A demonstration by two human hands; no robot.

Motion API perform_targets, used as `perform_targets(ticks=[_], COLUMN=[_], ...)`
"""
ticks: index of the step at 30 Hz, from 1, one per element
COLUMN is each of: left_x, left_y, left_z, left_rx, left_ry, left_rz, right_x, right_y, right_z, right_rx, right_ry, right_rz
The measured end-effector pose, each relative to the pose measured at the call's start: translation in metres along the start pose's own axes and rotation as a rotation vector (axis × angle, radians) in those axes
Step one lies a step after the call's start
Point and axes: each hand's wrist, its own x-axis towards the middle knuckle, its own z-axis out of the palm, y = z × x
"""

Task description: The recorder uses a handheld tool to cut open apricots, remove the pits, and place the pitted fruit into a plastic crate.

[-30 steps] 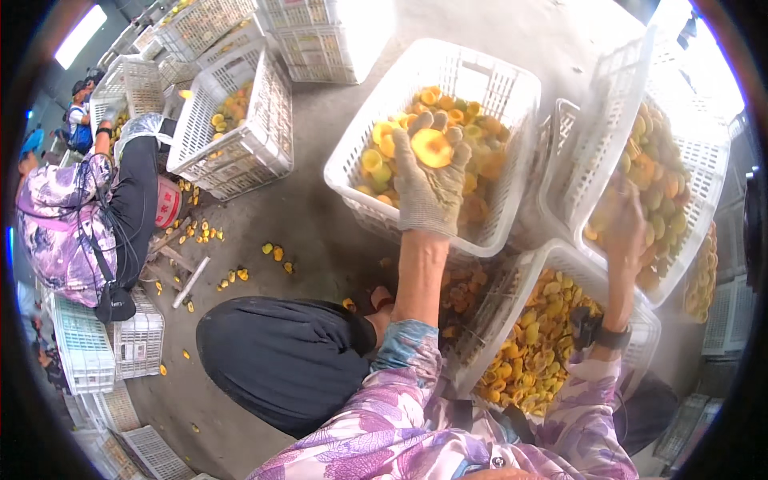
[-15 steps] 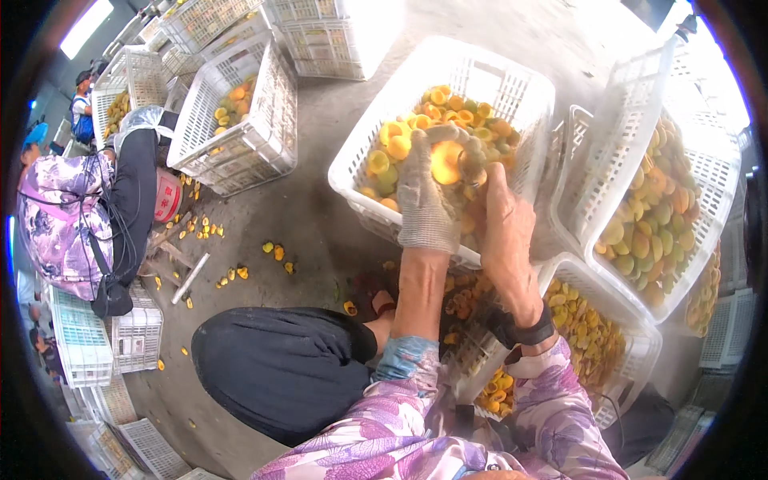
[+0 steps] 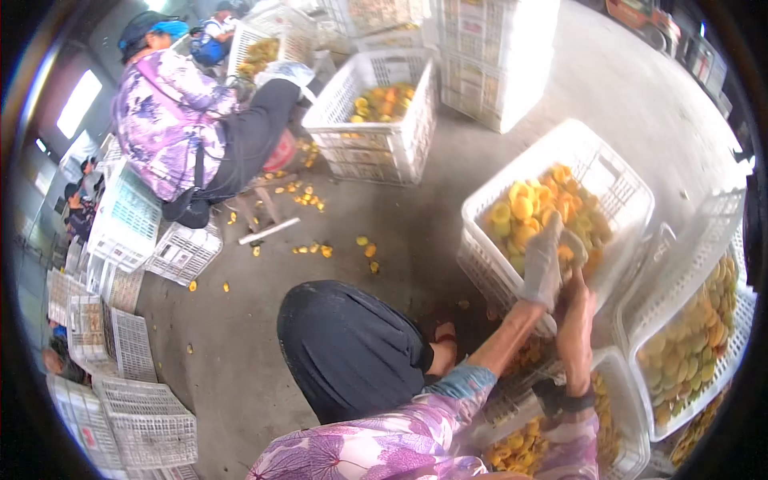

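My left hand (image 3: 544,268), in a pale knit glove, is over the near edge of a white slatted crate (image 3: 632,172). Its thumb points up and its fingers curl round something blurred that I cannot make out. Close against it from the right is my bare right hand (image 3: 576,308), fingers closed and bunched at the left fingers; what they hold is hidden. Beneath and beyond both hands, the crate holds orange-yellow fruit halves (image 3: 524,204), several hollowed like cups, with greener ones at the right.
Green-yellow fruit (image 3: 680,352) fills a tilted crate on the right. By my right forearm stands a crate of yellow pieces (image 3: 516,448). A seated person (image 3: 172,120) is at the left, near another fruit crate (image 3: 368,144). Fruit scraps (image 3: 308,196) dot the floor; empty crates (image 3: 148,420) line the left.
The view has swung left, so the crate and my hands appear further right and lower. The yellow fruit seen within my left hand before no longer shows clearly. Both hands stay together.
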Motion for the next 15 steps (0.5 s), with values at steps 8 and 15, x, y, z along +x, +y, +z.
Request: perform_targets(ticks=[8,15], left_x=[-0.023,-0.016], left_y=[0.004,-0.008], left_z=[0.024,0.025], left_rx=[-0.452,-0.569], left_ry=[-0.271,-0.094], left_rz=[-0.178,-0.456], right_x=[0.002,-0.07], right_y=[-0.051,-0.027], right_z=[-0.096,-0.179], right_rx=[-0.075,-0.148], right_ry=[-0.631,-0.986], right_rz=[0.04,0.167])
